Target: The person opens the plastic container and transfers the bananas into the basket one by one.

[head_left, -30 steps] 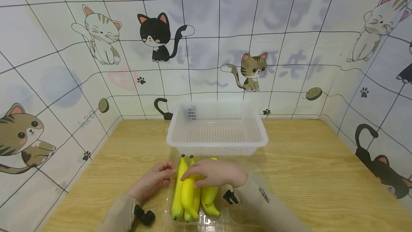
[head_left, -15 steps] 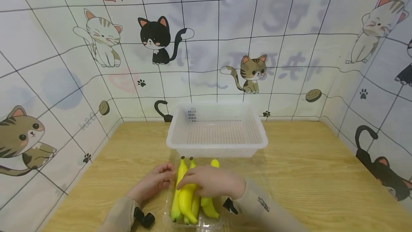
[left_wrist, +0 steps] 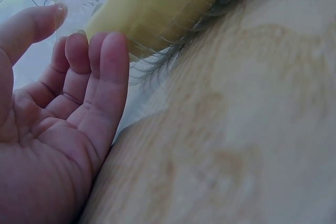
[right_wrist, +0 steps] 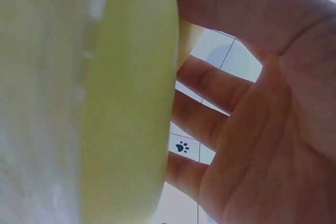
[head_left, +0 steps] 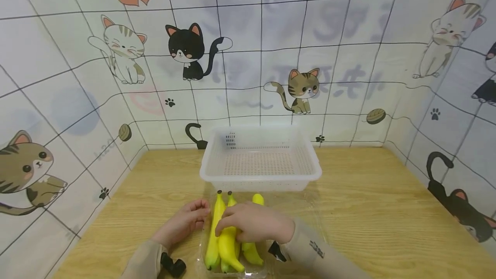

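Observation:
Several yellow bananas stand close together in a clear plastic container [head_left: 205, 266] near the front of the table. My right hand [head_left: 253, 223] reaches over them and grips a curved banana [head_left: 228, 249] lying on top; in the right wrist view the thumb is in front of this banana [right_wrist: 131, 108] and the fingers pass behind it. To its left is a long banana [head_left: 214, 240], to its right another banana [head_left: 252, 253]. My left hand [head_left: 186, 221] is at the container's left side, fingers bent loosely. In the left wrist view its fingertips [left_wrist: 113, 51] are right at the clear wall, thumb apart from them.
Directly behind the container stands a white perforated basket [head_left: 260, 178], with nothing in it. The wooden table [head_left: 360, 201] ends at walls [head_left: 248, 63] covered in a cat-print grid pattern on the back and both sides.
My right fingers have curled further round the top banana, and its lower end has swung a little to the right. The left hand stays at the container's side. The head view has tilted up slightly.

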Action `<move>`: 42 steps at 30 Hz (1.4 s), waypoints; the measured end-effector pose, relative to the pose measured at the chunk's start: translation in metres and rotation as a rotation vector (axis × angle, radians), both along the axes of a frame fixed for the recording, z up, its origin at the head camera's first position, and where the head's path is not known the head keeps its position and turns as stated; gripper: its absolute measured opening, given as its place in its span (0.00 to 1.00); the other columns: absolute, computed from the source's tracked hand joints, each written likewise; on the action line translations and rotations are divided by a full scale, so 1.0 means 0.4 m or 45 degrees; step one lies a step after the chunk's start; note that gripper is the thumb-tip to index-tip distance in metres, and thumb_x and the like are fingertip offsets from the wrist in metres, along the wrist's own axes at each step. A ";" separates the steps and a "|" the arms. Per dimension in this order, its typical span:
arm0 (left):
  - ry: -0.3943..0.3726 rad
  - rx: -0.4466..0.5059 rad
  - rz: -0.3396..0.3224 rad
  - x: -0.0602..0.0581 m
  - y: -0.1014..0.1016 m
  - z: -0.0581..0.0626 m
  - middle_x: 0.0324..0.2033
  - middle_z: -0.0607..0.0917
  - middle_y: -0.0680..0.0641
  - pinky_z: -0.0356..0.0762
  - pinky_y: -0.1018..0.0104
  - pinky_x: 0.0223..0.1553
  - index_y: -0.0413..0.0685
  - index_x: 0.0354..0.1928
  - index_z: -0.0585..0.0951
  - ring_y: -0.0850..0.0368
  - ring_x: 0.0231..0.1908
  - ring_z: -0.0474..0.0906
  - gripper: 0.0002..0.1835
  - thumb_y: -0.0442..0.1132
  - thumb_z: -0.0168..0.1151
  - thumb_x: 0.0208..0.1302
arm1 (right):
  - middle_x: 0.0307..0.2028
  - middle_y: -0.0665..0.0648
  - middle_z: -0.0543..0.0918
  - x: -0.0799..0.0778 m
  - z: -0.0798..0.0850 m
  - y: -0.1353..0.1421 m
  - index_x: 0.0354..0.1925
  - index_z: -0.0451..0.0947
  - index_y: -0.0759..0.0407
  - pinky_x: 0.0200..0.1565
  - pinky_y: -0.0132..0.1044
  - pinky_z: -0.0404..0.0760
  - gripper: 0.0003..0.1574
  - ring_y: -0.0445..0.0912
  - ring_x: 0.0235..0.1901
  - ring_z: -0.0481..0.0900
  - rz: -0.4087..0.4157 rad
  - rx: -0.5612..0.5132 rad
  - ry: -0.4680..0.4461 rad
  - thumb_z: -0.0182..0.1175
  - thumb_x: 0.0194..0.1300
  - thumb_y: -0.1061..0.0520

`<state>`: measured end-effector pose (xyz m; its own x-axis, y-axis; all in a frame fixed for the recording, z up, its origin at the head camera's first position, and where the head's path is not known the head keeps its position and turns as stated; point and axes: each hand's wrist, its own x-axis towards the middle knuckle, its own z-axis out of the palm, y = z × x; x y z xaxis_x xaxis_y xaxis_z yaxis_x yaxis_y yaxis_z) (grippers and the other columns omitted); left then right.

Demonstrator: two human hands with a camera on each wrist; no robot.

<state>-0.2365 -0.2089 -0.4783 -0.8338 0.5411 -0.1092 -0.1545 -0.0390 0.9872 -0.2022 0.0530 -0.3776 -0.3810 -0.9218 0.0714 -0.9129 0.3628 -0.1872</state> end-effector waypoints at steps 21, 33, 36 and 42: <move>0.046 0.085 -0.116 -0.002 -0.004 0.000 0.32 0.77 0.56 0.77 0.69 0.42 0.49 0.39 0.77 0.64 0.35 0.75 0.10 0.34 0.46 0.75 | 0.48 0.43 0.80 -0.001 0.002 0.003 0.52 0.80 0.39 0.48 0.23 0.70 0.31 0.34 0.47 0.75 0.056 -0.073 0.026 0.68 0.52 0.65; 0.097 0.119 -0.133 -0.002 -0.006 0.002 0.29 0.78 0.58 0.77 0.70 0.38 0.51 0.34 0.80 0.65 0.32 0.75 0.15 0.34 0.45 0.75 | 0.48 0.41 0.79 0.002 0.012 0.001 0.54 0.79 0.38 0.46 0.23 0.70 0.32 0.33 0.47 0.74 0.069 -0.066 0.010 0.68 0.53 0.64; 0.085 0.111 -0.113 -0.001 -0.006 0.000 0.28 0.78 0.57 0.78 0.70 0.36 0.52 0.33 0.81 0.65 0.31 0.75 0.15 0.34 0.46 0.75 | 0.49 0.41 0.79 0.006 0.013 0.002 0.54 0.79 0.38 0.47 0.23 0.70 0.32 0.33 0.47 0.74 0.064 -0.063 -0.007 0.68 0.54 0.65; 0.078 0.088 -0.096 -0.004 -0.008 -0.003 0.28 0.77 0.57 0.79 0.69 0.35 0.52 0.34 0.81 0.65 0.30 0.76 0.15 0.34 0.45 0.75 | 0.50 0.41 0.79 0.009 0.019 0.006 0.54 0.79 0.38 0.48 0.24 0.71 0.32 0.34 0.49 0.75 0.060 -0.073 0.020 0.69 0.53 0.63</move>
<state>-0.2382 -0.2122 -0.4793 -0.7946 0.6068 -0.0195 -0.0992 -0.0980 0.9902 -0.1987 0.0554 -0.3699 -0.3354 -0.9330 0.1301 -0.9318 0.3083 -0.1916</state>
